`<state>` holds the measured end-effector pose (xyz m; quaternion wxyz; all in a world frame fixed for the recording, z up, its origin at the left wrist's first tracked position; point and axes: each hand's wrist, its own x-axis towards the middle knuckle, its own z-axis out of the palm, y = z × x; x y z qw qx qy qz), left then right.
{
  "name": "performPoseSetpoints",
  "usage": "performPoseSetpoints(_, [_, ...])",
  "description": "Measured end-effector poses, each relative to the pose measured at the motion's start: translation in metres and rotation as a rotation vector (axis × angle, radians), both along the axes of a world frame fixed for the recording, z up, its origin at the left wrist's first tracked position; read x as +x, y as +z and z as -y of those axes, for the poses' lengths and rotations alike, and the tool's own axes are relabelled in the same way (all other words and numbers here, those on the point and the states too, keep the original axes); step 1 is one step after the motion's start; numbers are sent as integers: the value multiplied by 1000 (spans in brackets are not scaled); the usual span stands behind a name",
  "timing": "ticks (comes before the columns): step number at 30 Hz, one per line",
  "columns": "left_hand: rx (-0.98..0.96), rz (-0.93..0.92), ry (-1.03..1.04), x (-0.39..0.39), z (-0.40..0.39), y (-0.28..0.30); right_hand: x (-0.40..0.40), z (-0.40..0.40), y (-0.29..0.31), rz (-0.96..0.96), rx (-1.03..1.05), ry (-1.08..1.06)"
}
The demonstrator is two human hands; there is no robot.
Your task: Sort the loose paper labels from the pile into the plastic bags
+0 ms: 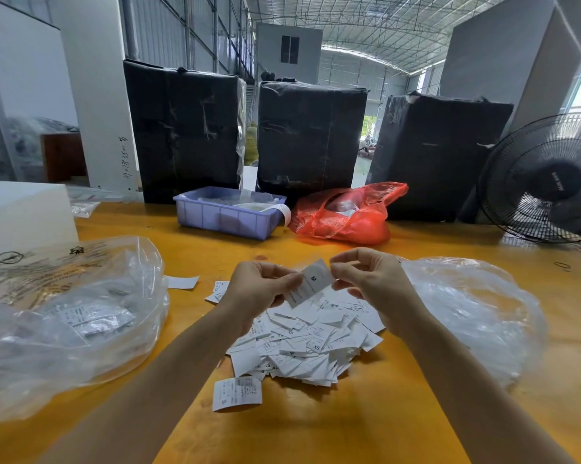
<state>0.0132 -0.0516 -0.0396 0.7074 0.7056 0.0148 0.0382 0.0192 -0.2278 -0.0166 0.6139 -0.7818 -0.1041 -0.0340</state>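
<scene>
Both hands [316,283] pinching one label [311,283] — marked M

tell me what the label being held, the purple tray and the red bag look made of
The small white M-marked label, pinched between the left hand and right hand, looks like thin matte paper: it bends slightly and carries print. The purple ribbed tray seems rigid moulded plastic with a dull sheen. The crumpled red bag appears to be thin glossy plastic film, translucent with highlights.
</scene>
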Motion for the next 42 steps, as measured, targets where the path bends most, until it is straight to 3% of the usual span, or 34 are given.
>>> performPoseSetpoints(8, [45, 38, -11, 1, 2, -1, -2, 0, 1, 118, -29, 83])
performPoseSetpoints(13, [81, 62, -17, 1, 3, -2, -3, -1, 0, 185, -130, 103])
performPoseSetpoints(17, [118, 22, -155, 1, 3, -5, -3, -3, -2, 248, -248, 102])
performPoseSetpoints(23, [114, 98, -136, -1, 4, -7, -5, -5, -2, 288, -319, 136])
performPoseSetpoints(30, [153, 89, -139, -3, 6, -2, -4, -1, 0, 254, -203, 85])
performPoseSetpoints(35, [132, 127, -140, -4, 4, 1, -4, 2, 2, 82, -48, 136])
performPoseSetpoints(42, [242, 193, -243, -8, 7, 0, -7, -2, 0, 64, -113, 176])
